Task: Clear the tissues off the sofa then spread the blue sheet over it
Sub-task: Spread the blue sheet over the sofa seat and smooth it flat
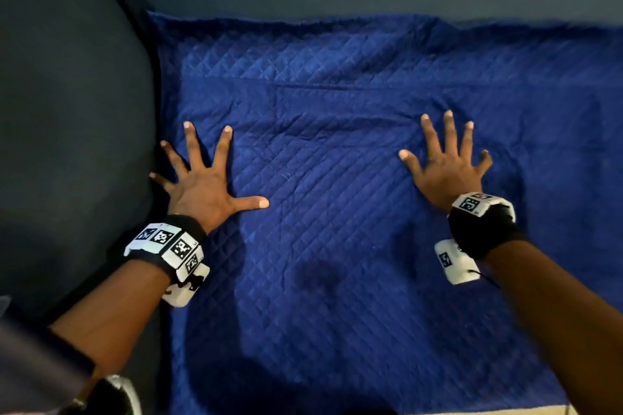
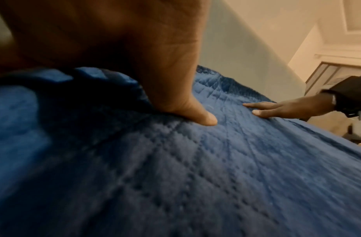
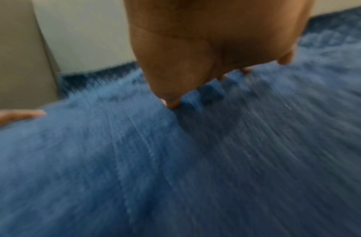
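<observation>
The left hand [image 1: 202,189] lies flat on the blue sheet [image 1: 354,212], palm down, all five fingers straight and fanned wide, grasping nothing. Its little finger reaches the sheet's left edge, right beside the dark sofa [image 1: 74,111] armrest. The right hand [image 1: 445,168] is likewise released and spread, fingers straight, pressing on the sheet well apart from the left hand, toward the sofa's right side. In the left wrist view the thumb [image 2: 203,118] presses into the quilted fabric, with the right hand flat farther along.

Both wrists carry black bands with white blocks [image 1: 168,246] printed with black-and-white square code markers; no readable words show.

The sheet covers the sofa seat, its far edge running along the foot of the backrest and its left edge along the armrest. Shallow creases cross the fabric between and beyond the hands. The right wrist view is blurred.
</observation>
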